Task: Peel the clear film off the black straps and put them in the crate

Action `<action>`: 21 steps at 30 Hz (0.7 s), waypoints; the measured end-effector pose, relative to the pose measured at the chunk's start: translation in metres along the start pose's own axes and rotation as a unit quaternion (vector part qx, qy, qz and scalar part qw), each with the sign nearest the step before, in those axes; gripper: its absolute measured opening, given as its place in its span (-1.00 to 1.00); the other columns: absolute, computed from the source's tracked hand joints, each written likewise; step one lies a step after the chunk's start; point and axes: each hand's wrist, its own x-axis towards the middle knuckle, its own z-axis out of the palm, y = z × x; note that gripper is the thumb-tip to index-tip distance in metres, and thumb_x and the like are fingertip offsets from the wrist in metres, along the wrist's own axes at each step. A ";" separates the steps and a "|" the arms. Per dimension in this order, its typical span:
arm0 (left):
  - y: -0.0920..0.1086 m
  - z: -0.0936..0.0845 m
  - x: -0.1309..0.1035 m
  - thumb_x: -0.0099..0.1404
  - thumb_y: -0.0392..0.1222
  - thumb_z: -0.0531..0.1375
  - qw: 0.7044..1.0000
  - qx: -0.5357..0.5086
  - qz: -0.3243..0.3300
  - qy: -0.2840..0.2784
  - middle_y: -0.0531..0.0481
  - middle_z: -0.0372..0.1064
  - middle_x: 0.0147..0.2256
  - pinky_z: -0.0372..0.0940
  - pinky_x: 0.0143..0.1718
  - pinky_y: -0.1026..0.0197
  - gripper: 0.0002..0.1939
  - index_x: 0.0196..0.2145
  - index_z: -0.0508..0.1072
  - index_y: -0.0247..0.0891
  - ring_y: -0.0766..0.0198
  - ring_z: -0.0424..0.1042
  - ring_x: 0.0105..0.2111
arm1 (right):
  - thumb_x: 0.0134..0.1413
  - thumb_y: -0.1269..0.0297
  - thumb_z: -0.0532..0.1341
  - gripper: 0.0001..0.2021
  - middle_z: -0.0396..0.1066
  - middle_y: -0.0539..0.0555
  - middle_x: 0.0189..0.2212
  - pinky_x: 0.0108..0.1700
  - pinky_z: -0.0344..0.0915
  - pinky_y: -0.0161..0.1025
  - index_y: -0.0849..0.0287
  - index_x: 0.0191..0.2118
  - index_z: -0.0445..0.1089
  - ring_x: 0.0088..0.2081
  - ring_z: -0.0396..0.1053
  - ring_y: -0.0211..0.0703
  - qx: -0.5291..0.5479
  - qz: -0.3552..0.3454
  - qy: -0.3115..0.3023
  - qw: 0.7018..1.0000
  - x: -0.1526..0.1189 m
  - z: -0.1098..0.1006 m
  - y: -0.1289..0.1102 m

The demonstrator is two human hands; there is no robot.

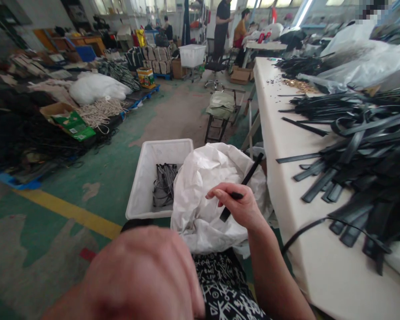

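My right hand (238, 204) is closed on a black strap (252, 169), which slants from upper right to lower left over a white sack (203, 178). A short dark piece also shows at its fingers. Large and blurred, my left hand (146, 271) is close to the camera at the bottom; its fingers are mostly hidden, and whether it holds anything cannot be seen. Left of the sack stands a white plastic bin (138, 186) with a bundle of grey and black straps (165, 184) inside.
On the right, a long table (273, 120) bears piles of black straps (340, 169) and clear plastic bags (363, 62). A stool with folded cloth (220, 104) stands ahead. Pallets with sacks and ropes (102, 111) lie at the left. Two people (222, 26) are at the back.
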 end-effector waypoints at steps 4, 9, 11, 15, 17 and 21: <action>-0.062 0.019 0.059 0.14 0.21 0.19 0.996 -0.054 -0.060 0.047 -0.14 0.50 -0.27 0.32 -0.11 0.03 -0.57 -0.26 0.56 -0.18 0.02 0.44 -0.20 | 0.17 0.24 0.15 -0.77 0.50 0.02 -0.52 -0.52 0.26 -0.40 0.18 -0.38 0.53 -0.58 0.31 -0.37 -0.002 -0.058 -0.011 0.998 -0.004 0.000 -0.021; -0.110 0.047 0.066 0.15 0.26 0.16 0.958 -0.253 -0.133 -0.040 -0.21 0.50 -0.34 0.26 -0.04 0.03 -0.44 -0.19 0.54 -0.31 0.05 0.47 -0.23 | 0.16 0.24 0.14 -0.76 0.53 0.03 -0.45 -0.39 0.33 -0.36 0.16 -0.39 0.54 -0.48 0.39 -0.32 -0.046 -0.063 0.022 0.997 0.009 0.003 -0.026; -0.113 0.047 0.060 0.18 0.23 0.14 0.943 -0.289 -0.162 -0.030 -0.20 0.49 -0.39 0.30 -0.12 0.05 -0.45 -0.18 0.52 -0.34 0.09 0.48 -0.34 | 0.15 0.22 0.15 -0.76 0.53 0.04 -0.43 -0.40 0.33 -0.36 0.17 -0.38 0.53 -0.47 0.39 -0.32 -0.052 -0.050 0.014 0.997 0.013 0.004 -0.021; -0.114 0.032 0.056 0.12 0.13 0.25 0.957 -0.223 -0.166 0.086 -0.17 0.48 -0.26 0.33 -0.27 0.13 -0.55 -0.16 0.49 -0.25 0.13 0.47 -0.33 | 0.16 0.19 0.15 -0.75 0.52 0.02 -0.46 -0.43 0.27 -0.37 0.18 -0.38 0.52 -0.50 0.34 -0.33 -0.061 -0.029 -0.025 0.997 0.012 0.012 -0.010; -0.113 0.026 0.055 0.00 -0.01 0.37 0.978 -0.089 -0.121 0.147 -0.12 0.47 -0.18 0.31 -0.21 0.15 -0.56 -0.15 0.49 -0.18 0.11 0.44 -0.24 | 0.16 0.19 0.15 -0.75 0.50 0.00 -0.50 -0.45 0.23 -0.37 0.18 -0.39 0.52 -0.52 0.31 -0.34 -0.081 -0.011 -0.016 0.997 0.010 0.020 -0.005; -0.112 0.024 0.052 -0.17 -0.15 0.46 0.966 0.156 -0.055 0.200 -0.05 0.47 -0.21 0.20 -0.05 0.13 -0.51 -0.21 0.53 -0.08 0.05 0.37 -0.18 | 0.15 0.20 0.16 -0.76 0.50 0.01 -0.50 -0.37 0.24 -0.33 0.17 -0.39 0.52 -0.46 0.37 -0.26 -0.123 0.026 0.014 0.992 0.010 0.038 0.000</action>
